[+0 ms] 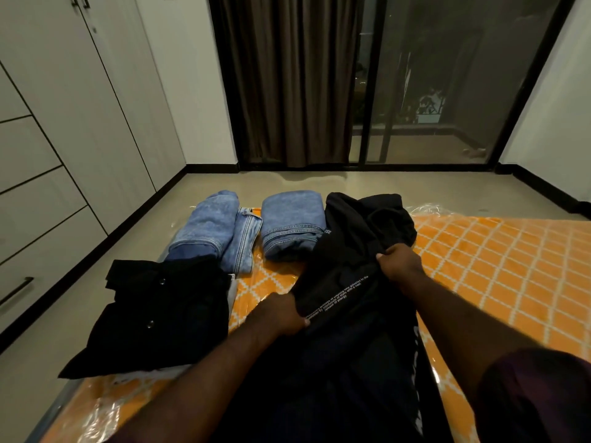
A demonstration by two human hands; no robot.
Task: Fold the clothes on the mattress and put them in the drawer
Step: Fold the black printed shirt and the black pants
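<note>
Black cloth fills the space nearest me: the black garment [345, 314] I am working on runs away from my body across the mattress [479, 266], its long axis pointing from my lap toward the window [431, 84]. A line of small white print crosses it between my two grips.

My left hand [281, 314] pinches the garment's left edge, fingers curled round a fold of cloth, and it sits closer to me than the other. My right hand [399, 262] holds a bunched handful further along, on the right side of the print. So the grips lie on a slant across the cloth, left near, right far, and beyond my right hand the far end is heaped up loosely.

I judge the next fold turns on that heap: it lies past my right grip, so that hand is the one placed to draw it back toward me or flatten it first.

Left of the black garment, just beside my left forearm, a black folded shirt [160, 311] with buttons hangs partly over the mattress edge. Further out from the garment, two folded pairs of jeans [214, 228] [292, 225] rest side by side, the right one touching the heap. The drawers [35, 199] stand well apart to the left.
</note>
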